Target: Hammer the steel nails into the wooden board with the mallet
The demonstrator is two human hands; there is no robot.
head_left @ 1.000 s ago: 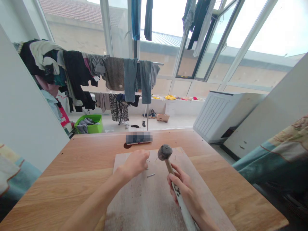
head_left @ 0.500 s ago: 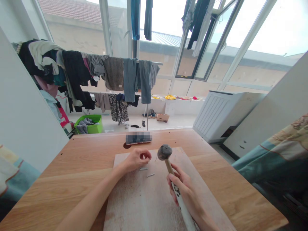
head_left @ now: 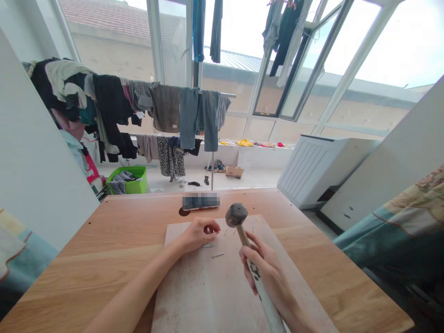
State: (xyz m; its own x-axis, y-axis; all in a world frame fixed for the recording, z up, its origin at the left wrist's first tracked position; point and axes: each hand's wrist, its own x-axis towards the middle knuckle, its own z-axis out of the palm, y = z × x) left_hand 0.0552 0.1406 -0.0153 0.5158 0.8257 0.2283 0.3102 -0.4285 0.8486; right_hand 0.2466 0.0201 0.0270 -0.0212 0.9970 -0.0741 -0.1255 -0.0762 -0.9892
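My right hand (head_left: pixel 262 263) is wrapped around the handle of a hammer (head_left: pixel 237 214) with a dark, rounded head and a worn pale handle. The hammer's head is raised over the far part of a pale wooden board (head_left: pixel 194 291). At that far part, my left hand (head_left: pixel 201 232) is closed in a pinch; a nail seems to be between finger and thumb, mostly hidden. Thin nails (head_left: pixel 225 232) stand in the board to its right. A loose nail (head_left: pixel 218 255) lies nearer me, and another nail (head_left: pixel 208 246) lies beside my left hand.
The board rests on a wooden table (head_left: pixel 104 249). A dark phone-like object (head_left: pixel 201 201), partly blurred out, lies behind it, beside a round dark hole (head_left: pixel 184 212). Beyond are a green basket (head_left: pixel 135 186), a clothes rack with laundry (head_left: pixel 166 108) and a white ribbed appliance (head_left: pixel 305 166).
The hammer head has risen very slightly. My left hand keeps its pinch at nearly the same spot on the board. The whole view has shifted a little.
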